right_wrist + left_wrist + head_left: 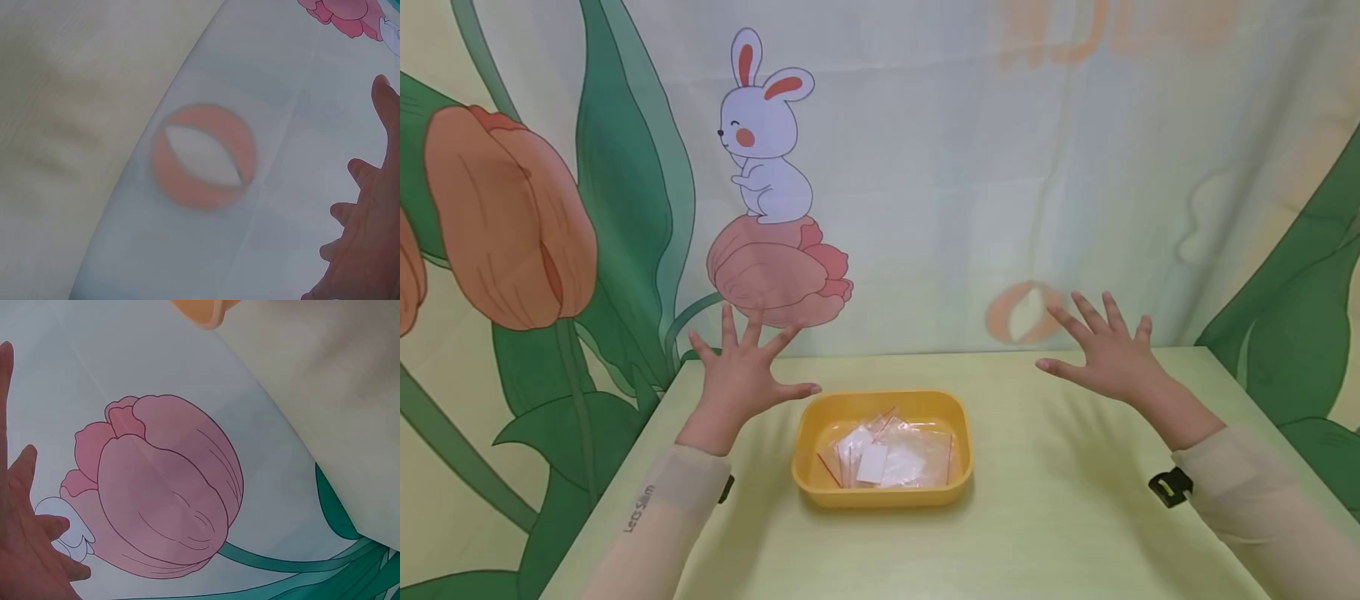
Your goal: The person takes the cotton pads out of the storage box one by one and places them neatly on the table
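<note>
A yellow plastic tray (883, 498) stands on the table, with several clear zip bags (917, 458) with red seal lines lying in it. On top of the bags is a small white rectangular card (872, 463). My left hand (739, 377) is held up at the tray's left with fingers spread and nothing in it; its thumb tip overlaps the tray's far left corner in the head view. Farther off, to the right of the tray, my right hand (1112, 354) is raised too, fingers spread wide and holding nothing. Each wrist view shows its hand (31, 544) at one edge.
The pale table (1015, 533) runs back to a hanging cloth (925, 208) printed with a rabbit and tulips. Black straps (1171, 487) sit at both wrists, by the light sleeves (1262, 492). Hand shadows fall on the tabletop.
</note>
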{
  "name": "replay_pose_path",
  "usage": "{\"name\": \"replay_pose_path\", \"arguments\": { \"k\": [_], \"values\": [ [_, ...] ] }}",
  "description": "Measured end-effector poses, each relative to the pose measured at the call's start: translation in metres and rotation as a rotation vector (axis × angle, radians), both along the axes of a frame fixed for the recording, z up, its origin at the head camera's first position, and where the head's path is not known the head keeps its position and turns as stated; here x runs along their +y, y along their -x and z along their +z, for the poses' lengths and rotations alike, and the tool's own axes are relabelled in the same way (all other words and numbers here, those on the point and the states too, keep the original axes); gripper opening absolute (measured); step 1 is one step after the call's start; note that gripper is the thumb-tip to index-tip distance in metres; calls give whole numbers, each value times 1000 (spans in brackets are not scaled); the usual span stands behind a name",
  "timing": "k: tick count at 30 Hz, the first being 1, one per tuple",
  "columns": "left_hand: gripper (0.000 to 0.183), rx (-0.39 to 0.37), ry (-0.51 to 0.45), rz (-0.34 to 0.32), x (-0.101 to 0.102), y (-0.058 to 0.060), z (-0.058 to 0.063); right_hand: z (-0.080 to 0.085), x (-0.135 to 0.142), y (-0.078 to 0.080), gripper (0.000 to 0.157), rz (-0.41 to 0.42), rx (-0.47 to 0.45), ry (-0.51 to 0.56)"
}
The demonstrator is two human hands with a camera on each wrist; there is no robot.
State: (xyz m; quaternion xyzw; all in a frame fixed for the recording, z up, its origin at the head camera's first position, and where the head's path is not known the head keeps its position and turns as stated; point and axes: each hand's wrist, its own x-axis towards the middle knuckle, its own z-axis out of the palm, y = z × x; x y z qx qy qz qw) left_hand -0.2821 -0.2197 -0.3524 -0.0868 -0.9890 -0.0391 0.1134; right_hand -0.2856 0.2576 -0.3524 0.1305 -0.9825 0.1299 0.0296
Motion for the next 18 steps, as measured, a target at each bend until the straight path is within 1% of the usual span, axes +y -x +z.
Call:
{"name": "replay_pose_path", "arguments": {
  "k": [12, 18],
  "values": [
    [100, -17, 3, 17, -4, -3, -9, -15, -1, -2, 88, -4, 21, 12],
    [99, -15, -13, 21, -6, -5, -13, -21, 0, -3, 86, 1, 56, 15]
  ]
}}
